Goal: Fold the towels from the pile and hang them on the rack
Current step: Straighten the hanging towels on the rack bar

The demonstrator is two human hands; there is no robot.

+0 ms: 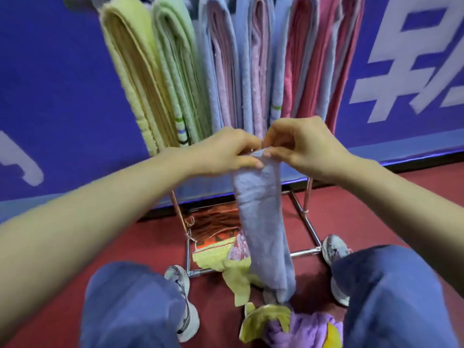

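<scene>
Looking down at a blue-grey towel (261,217), pinched at its top edge by the left hand (226,151) and the right hand (303,146), side by side and almost touching in the middle of the view. Fingers (256,164) of both curled tight onto the cloth, thumbs on the near side. Hangs down as one long narrow strip, looks doubled lengthwise, bottom end trailing into the pile (301,327) of purple and yellow-green towels on the red floor (376,209), right at the near edge between the feet. Just beyond the hands, the rack (307,232): chrome tube frame, base bars low on the floor, some yellow-green cloth (221,262) slumped over the near bar. Up top, a packed row of hung towels (221,59), pale yellow on the far left, then light green, then blues and pinks, then deep pink on the right, all folded and hanging close together. Behind all that, a big blue banner (50,96) with white lettering. Knees (130,305) in blue trousers left and right at the near edge, a grey shoe (335,247) by the rack's right near corner and another by the left one. Can't tell what the orange patterned stuff inside the rack base is.
</scene>
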